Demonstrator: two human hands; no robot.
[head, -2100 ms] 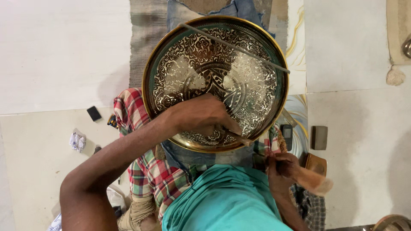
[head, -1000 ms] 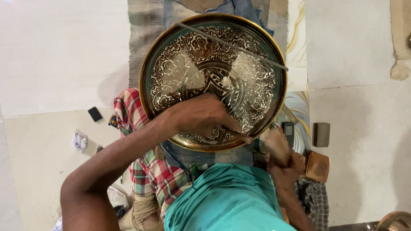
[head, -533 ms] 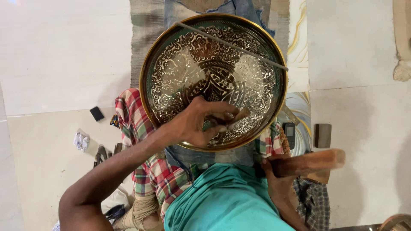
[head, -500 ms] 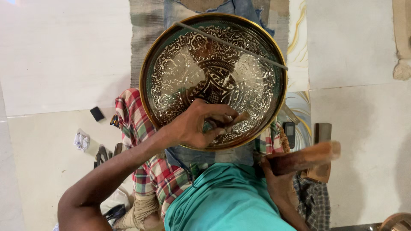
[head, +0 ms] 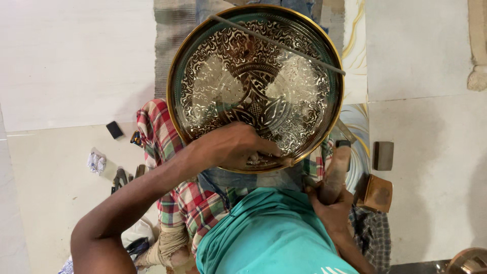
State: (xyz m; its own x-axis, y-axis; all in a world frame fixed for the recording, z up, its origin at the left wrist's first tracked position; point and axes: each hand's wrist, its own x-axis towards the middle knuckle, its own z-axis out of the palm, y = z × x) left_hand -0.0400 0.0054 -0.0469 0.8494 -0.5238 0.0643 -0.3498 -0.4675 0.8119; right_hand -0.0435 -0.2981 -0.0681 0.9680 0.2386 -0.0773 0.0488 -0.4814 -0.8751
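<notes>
Both hands are busy: the left hand (head: pixel 238 147) pinches a small chisel against the engraved brass tray (head: pixel 256 86) resting on the lap, and the right hand (head: pixel 332 210) grips a wooden mallet (head: pixel 335 170). The engraving step looks underway; a next strike would need the chisel steady.

A large round brass plate (head: pixel 256 86) rests face up on the person's lap, its rim gold-coloured and its bright face covered with engraved floral scrollwork around a central medallion. A thin metal rod (head: pixel 276 44) lies across its far side. At its near edge, a small chisel (head: pixel 284 161) touches the pattern. A wooden mallet (head: pixel 335 170) stands upright just beside the plate's near right rim
</notes>
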